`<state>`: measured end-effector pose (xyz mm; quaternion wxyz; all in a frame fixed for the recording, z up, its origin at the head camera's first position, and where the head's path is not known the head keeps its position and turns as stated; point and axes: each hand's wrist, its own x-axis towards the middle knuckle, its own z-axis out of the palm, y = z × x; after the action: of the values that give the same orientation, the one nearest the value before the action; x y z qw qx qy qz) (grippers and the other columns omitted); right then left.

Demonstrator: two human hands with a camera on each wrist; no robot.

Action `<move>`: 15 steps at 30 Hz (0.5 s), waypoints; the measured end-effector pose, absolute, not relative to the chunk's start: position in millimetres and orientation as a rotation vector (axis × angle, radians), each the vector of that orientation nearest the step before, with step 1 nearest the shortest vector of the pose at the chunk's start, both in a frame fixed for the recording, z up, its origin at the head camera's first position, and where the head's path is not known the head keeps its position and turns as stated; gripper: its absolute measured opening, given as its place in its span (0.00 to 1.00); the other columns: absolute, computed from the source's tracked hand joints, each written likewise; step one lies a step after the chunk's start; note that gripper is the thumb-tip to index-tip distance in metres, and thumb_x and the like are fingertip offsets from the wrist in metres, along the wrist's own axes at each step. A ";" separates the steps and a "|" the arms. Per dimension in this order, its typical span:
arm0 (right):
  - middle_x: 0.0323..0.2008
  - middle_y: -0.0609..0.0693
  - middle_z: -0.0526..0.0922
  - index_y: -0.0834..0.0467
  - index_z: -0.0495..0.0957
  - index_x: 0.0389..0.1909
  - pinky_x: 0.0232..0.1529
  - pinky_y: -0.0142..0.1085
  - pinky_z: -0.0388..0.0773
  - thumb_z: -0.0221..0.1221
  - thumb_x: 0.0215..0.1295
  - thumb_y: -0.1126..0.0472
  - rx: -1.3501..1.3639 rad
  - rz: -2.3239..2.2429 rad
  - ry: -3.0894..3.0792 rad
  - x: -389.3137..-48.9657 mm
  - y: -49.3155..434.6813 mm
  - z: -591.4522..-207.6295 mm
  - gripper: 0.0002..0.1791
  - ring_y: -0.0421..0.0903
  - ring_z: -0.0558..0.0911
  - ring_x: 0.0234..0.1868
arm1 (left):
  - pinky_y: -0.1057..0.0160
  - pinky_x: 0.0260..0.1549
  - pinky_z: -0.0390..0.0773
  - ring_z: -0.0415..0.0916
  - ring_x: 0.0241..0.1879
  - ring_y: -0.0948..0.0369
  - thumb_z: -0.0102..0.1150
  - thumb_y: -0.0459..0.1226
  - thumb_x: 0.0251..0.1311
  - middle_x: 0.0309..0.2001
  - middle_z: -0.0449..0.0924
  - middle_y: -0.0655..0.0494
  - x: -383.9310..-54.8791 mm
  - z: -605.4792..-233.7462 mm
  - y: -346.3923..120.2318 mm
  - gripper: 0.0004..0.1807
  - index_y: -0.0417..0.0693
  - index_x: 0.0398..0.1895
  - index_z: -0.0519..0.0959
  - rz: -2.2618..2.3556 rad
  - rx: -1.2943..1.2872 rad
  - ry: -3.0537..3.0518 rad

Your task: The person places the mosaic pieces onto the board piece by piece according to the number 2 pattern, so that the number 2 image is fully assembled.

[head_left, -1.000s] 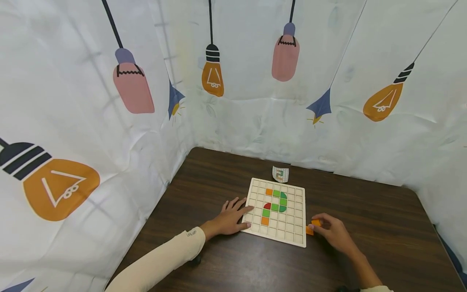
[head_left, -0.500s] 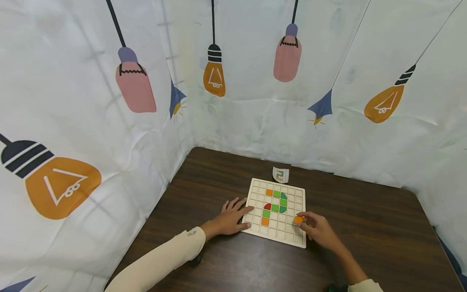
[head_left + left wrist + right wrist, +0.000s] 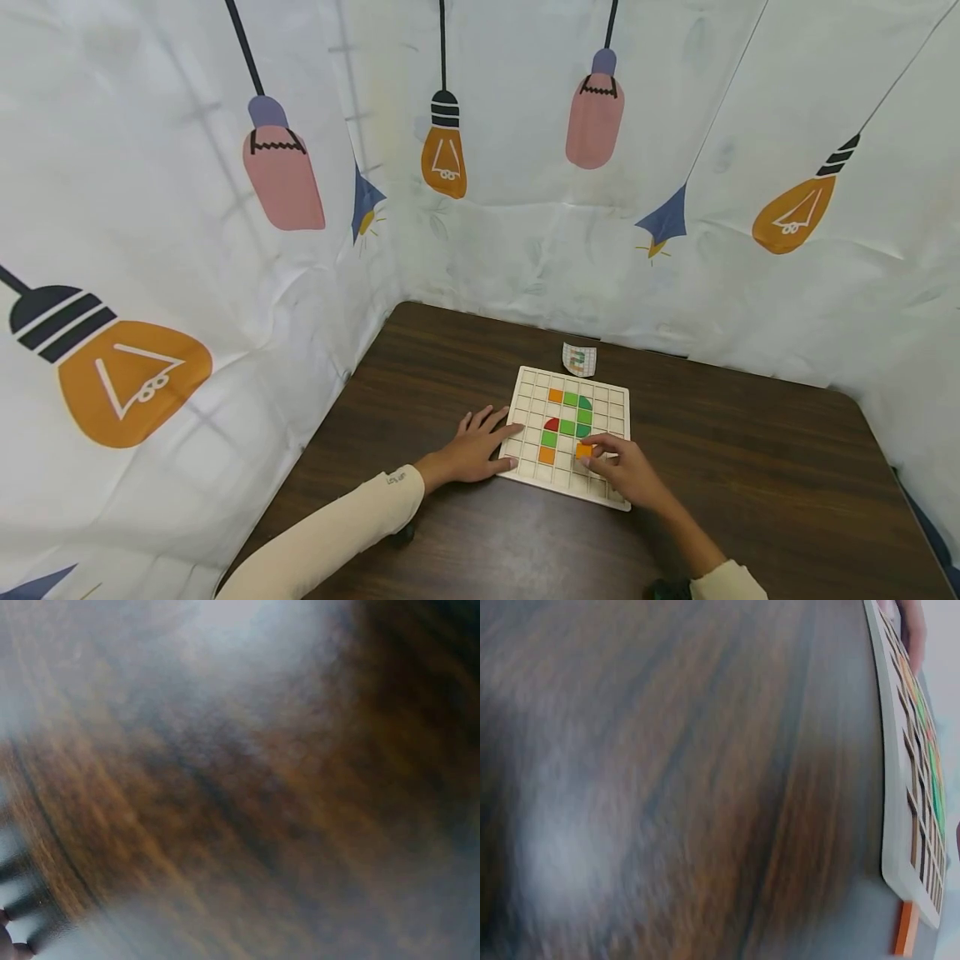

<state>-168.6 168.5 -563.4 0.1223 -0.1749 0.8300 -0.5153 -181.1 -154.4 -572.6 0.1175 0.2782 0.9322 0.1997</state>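
My right hand pinches an orange square tile between thumb and fingertips, close over the lower middle of a pale gridded board. Fingers spread, my left hand rests on the board's left edge. Set in the grid is a bent row of pieces: an orange tile at the top, green squares, dark green rounded pieces, a red rounded piece and a lower orange tile. In the right wrist view, another orange tile lies against the board's corner.
Behind the board, a small curled paper card with a printed coloured grid pattern lies on the dark wooden table. A white cloth printed with lamps hangs along the table's back and left sides.
My right hand has carried the orange tile leftward from beside the board's right edge to over its lower middle. The left hand has stayed in place.
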 end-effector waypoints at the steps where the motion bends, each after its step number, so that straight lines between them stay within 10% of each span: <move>1: 0.38 0.56 0.79 0.64 0.80 0.56 0.20 0.31 0.73 0.65 0.67 0.61 -0.505 -1.501 2.418 -168.1 166.1 -564.0 0.19 0.38 0.76 0.23 | 0.30 0.69 0.48 0.43 0.79 0.41 0.49 0.60 0.72 0.81 0.47 0.48 -181.2 -572.5 -154.4 0.35 0.64 0.78 0.60 0.583 0.813 2.726; 15: 0.32 0.50 0.79 0.60 0.83 0.48 0.23 0.29 0.71 0.68 0.63 0.61 -0.508 -1.469 2.500 -166.5 143.0 -575.9 0.14 0.35 0.73 0.25 | 0.30 0.69 0.48 0.42 0.79 0.42 0.48 0.61 0.71 0.81 0.47 0.49 -180.7 -571.9 -153.9 0.35 0.66 0.78 0.59 0.552 0.799 2.727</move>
<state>-166.5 143.0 -575.9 0.0988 -0.1717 0.8451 -0.4966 -180.7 -153.9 -571.9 0.1232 0.2738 0.9349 0.1891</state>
